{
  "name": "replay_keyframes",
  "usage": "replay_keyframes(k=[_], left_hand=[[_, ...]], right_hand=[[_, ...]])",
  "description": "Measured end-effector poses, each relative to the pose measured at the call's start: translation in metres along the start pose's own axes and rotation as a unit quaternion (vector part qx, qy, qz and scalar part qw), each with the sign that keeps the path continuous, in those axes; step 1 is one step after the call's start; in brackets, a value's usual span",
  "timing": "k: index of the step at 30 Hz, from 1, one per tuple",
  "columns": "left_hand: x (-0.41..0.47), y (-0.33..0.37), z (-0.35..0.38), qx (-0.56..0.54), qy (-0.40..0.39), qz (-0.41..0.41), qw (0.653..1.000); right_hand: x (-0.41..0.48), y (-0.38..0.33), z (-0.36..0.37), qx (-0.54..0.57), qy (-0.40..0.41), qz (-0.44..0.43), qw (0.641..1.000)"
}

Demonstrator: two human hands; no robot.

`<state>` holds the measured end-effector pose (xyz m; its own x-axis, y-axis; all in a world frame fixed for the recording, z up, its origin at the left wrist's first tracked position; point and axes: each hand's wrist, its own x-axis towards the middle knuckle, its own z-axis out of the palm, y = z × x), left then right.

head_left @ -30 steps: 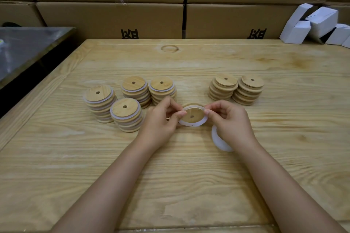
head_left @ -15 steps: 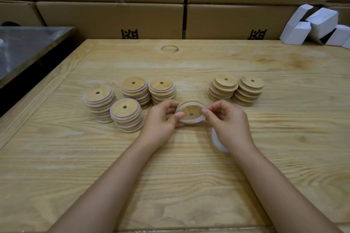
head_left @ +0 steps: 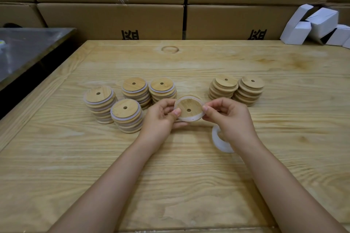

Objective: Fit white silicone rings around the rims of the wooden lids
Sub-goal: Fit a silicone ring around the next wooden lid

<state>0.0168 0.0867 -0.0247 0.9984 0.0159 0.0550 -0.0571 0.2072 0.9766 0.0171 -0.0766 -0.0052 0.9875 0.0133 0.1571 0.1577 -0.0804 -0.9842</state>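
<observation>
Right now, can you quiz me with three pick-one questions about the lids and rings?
1. Where are the spare white rings? A. on the table by the right hand; B. in a bowl; C. on top of a stack.
2. How many lid stacks stand on the table? A. four; B. six; C. nine.
3. The held lid is: A. lying flat; B. up in both hands, ring on it; C. snapped.
1 A: they peek out beneath the right wrist.
2 B: four ringed stacks left, two bare stacks right.
3 B: left hand and right hand pinch its edges.
</observation>
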Motion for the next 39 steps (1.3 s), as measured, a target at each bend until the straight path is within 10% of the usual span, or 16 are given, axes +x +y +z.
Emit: replay_keyframes(k=[21, 39], left_hand=[[-0.003, -0.006, 0.002, 0.112, -0.058, 0.077, 0.989], [-0.002, -0.004, -0.001, 0.046, -0.088, 0.049, 0.994]], right_hand=[[-0.01, 0.002, 0.011, -0.203, 0.065, -0.105, 0.971], [-0.003, -0.004, -0.004, -0.02, -0.019, 0.013, 1.0]])
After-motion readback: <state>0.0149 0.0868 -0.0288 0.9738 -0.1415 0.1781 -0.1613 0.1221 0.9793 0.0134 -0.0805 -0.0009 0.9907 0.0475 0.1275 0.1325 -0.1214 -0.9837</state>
